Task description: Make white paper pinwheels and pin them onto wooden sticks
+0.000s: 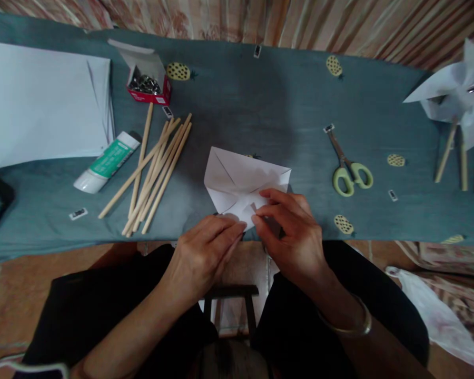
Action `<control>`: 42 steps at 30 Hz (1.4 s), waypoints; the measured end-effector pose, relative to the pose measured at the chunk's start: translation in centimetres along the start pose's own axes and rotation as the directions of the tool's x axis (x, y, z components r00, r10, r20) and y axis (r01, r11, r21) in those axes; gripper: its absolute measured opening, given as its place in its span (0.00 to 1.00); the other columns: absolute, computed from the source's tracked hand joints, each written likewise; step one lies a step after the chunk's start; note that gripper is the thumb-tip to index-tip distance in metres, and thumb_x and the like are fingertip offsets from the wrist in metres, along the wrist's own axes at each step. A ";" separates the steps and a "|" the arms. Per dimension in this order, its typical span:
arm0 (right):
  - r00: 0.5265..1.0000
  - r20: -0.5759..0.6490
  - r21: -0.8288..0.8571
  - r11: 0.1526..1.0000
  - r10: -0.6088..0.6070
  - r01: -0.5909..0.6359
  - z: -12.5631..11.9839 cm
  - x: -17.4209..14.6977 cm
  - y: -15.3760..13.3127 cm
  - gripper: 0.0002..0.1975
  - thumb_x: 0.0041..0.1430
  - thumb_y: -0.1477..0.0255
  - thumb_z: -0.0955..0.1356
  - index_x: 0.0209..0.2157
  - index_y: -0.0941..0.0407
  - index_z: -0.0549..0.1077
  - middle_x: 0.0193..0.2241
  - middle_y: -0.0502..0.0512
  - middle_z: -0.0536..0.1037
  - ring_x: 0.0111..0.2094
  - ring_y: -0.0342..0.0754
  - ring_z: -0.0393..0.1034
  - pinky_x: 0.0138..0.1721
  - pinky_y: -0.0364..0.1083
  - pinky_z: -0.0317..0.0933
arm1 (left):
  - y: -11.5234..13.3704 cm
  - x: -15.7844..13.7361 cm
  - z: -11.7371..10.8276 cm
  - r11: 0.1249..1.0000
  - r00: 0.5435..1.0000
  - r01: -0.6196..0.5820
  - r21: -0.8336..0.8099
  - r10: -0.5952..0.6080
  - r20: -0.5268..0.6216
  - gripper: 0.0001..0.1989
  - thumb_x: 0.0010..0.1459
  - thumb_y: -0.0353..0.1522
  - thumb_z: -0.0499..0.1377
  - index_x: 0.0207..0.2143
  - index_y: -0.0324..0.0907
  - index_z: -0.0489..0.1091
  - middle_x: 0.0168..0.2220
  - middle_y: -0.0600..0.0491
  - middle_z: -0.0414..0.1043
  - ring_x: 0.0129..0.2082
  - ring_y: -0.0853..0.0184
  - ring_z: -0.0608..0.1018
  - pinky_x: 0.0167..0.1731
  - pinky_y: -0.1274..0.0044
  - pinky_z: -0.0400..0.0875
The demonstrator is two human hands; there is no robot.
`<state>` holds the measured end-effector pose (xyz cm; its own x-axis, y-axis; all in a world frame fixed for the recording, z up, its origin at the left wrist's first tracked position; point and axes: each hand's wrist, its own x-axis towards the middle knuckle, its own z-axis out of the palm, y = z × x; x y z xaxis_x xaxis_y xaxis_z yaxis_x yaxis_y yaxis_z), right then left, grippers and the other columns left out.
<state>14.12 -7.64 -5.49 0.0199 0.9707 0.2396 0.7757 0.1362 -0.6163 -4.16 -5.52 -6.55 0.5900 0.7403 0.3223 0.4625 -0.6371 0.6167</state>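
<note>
Head view: creased paper [243, 175], long far edge crosswise, tip nearward.

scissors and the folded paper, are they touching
Apart: the head view shows bare tablecloth between the scissors and the folded paper.

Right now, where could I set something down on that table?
The widest open patch seems to be the cloth between the red box and the scissors, beyond the folded paper. A narrower one lies between scissors and paper pinwheel. The left is crowded: paper stack, glue tube, wooden sticks. Left hand and right hand occupy the near middle.
</note>
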 end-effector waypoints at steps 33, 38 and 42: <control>0.988 0.009 -0.124 0.980 -0.157 0.157 0.5 -0.1 -0.1 0.08 0.60 0.80 0.66 0.38 0.59 0.77 0.47 0.64 0.77 0.46 0.53 0.69 0.47 0.54 0.69 | 0.3 0.7 -0.2 0.998 0.997 0.066 0.010 -0.065 -0.035 0.08 0.61 0.25 0.58 0.42 0.33 0.75 0.37 0.47 0.77 0.37 0.67 0.81 0.40 0.78 0.78; 0.986 0.017 -0.148 0.975 -0.167 0.168 0.3 -0.1 -0.2 0.07 0.60 0.80 0.67 0.37 0.61 0.77 0.46 0.66 0.77 0.45 0.54 0.69 0.47 0.54 0.69 | 0.3 0.9 -0.3 0.997 0.997 0.071 -0.001 -0.071 -0.019 0.08 0.61 0.25 0.58 0.42 0.33 0.75 0.37 0.47 0.77 0.37 0.67 0.80 0.39 0.78 0.78; 0.985 0.028 -0.168 0.970 -0.172 0.174 0.2 -0.2 -0.2 0.07 0.61 0.80 0.66 0.37 0.61 0.77 0.47 0.66 0.77 0.45 0.54 0.68 0.47 0.53 0.69 | 0.4 1.0 -0.3 0.997 0.997 0.075 -0.007 -0.076 -0.015 0.08 0.61 0.26 0.58 0.42 0.32 0.75 0.37 0.47 0.77 0.37 0.68 0.80 0.39 0.78 0.77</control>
<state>13.77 -7.78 -5.56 -0.1316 0.9381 0.3203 0.8622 0.2678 -0.4300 -3.56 -4.99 -5.77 0.5433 0.7895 0.2856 0.5013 -0.5779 0.6440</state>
